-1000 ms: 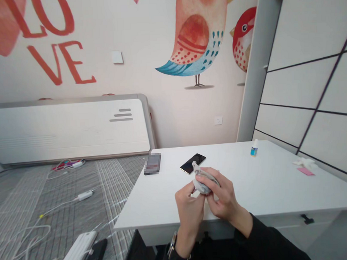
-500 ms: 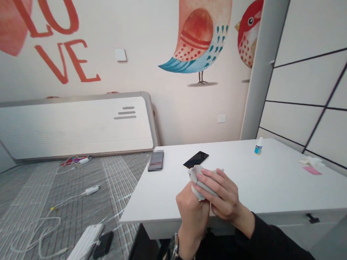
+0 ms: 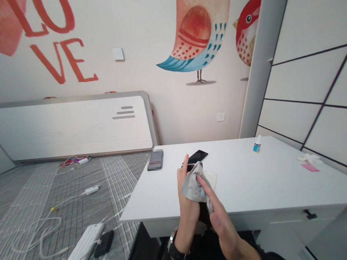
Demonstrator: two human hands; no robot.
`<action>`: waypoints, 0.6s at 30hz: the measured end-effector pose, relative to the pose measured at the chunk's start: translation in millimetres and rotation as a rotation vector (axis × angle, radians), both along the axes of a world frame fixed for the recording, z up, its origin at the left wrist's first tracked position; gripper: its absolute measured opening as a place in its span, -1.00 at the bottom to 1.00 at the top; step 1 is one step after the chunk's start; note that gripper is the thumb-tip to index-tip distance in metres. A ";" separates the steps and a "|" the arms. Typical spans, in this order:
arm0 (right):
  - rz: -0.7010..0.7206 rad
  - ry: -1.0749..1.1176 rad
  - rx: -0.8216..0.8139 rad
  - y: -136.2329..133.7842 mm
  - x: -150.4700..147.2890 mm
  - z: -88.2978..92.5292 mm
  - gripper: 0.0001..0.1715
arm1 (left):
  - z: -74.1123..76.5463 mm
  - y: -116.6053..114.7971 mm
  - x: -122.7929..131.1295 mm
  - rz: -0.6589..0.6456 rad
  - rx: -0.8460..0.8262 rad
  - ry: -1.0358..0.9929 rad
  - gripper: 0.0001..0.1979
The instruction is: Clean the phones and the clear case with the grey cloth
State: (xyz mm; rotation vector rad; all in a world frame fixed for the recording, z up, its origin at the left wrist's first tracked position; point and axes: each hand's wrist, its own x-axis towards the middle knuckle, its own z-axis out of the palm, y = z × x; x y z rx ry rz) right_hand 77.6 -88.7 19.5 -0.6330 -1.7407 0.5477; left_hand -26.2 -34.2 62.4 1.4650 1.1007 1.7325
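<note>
Above the front of the white table, my right hand (image 3: pixel 220 216) presses a grey cloth (image 3: pixel 192 187) with its fingers. My left hand (image 3: pixel 186 201) is behind and under the cloth, one finger pointing up; its other fingers are mostly hidden. A clear, thin phone case (image 3: pixel 213 179) shows past the cloth's right side, apparently held in my left hand, though the cloth covers most of it. Just beyond my hands a black smartphone (image 3: pixel 199 156) lies on the table, partly covered by my left fingers.
On the white table (image 3: pixel 243 180) stand a small white-and-blue bottle (image 3: pixel 257 145) at the back right and a blurred dark box (image 3: pixel 155 161) at the back left. A pink slip (image 3: pixel 310 167) lies by crumpled white material (image 3: pixel 311 159). A power strip (image 3: pixel 81 249) and cables are at the left.
My hands have shifted from a folded clasp to a more spread hold. The cloth has unfolded and hangs more to the left, and a left finger now points up.
</note>
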 end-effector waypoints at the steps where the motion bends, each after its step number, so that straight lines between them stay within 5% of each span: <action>1: 0.063 -0.025 -0.022 -3.1 -1.9 -3.1 -0.15 | -3.6 2.3 -0.2 -0.020 -0.025 -0.004 -0.38; 4: 0.123 -0.085 -0.120 1.1 -3.3 -4.5 -0.03 | -18.3 -1.9 6.2 -0.108 -0.027 -0.064 -0.35; 8: 0.020 -0.135 -0.188 18.0 3.0 6.2 -0.20 | -31.7 -20.2 23.4 -0.297 -0.038 -0.174 -0.27; 15: 0.144 -0.444 0.021 0.5 16.1 5.4 0.25 | -20.1 -10.0 17.8 -0.366 -0.204 -0.751 -0.36; 18: 0.082 -0.516 -0.028 6.7 22.6 7.6 0.12 | -24.3 -10.0 25.1 -0.469 -0.323 -0.781 -0.28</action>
